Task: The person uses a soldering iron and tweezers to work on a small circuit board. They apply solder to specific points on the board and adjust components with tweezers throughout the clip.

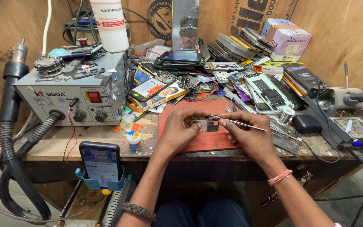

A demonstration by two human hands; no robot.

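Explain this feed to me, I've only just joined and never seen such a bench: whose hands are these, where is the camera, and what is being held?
There is no machine here. The one picture comes from a camera worn on the person's head, looking down at their own two hands over a cluttered wooden workbench. The left hand pinches a small circuit board above a red work mat. The right hand has a grip on metal tweezers, their tips at the board. To the left stands a grey rework station with knobs and a hose. Behind lie many opened phones and parts. At the front edge a phone stands in a blue holder, beside a small round jar.
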